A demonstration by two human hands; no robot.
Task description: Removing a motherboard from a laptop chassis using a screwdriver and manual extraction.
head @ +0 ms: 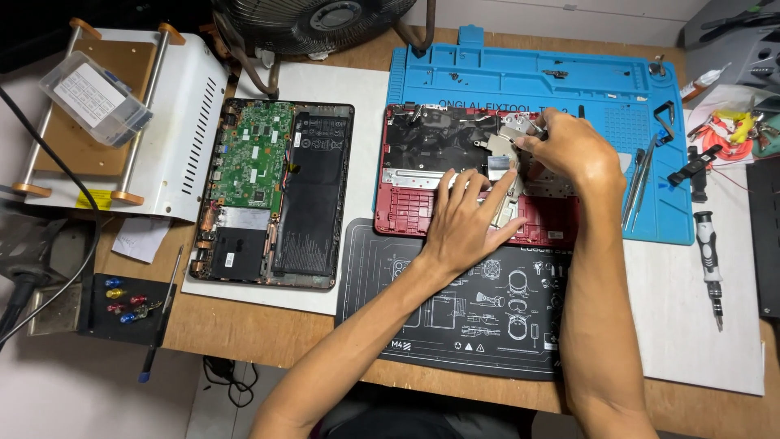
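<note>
Here, label by label:

Right fingers: those of the right hand [573,146] are pinched together on a small metal piece [520,128] at the upper right of the red laptop shell [406,207] (what exactly sits between the tips is too small to tell).
Left fingers: the left hand [467,219] lies spread and flat, palm down, on the shell's lower middle, holding it against the desk [260,329].
Step in hand: by my judgement, freeing or seating an inner part near the hinge corner while the other hand braces.
Next move calls for: a small, careful pull or twist by the right tips, with the left kept pressing.
Shell, position: half on the blue work mat [528,77], half on the black mat [455,325].
Shell, axis: long axis runs left to right; open inside faces up.
Around: a second opened laptop [276,191] to the left, tweezers [638,183] and a screwdriver [711,268] to the right.
</note>
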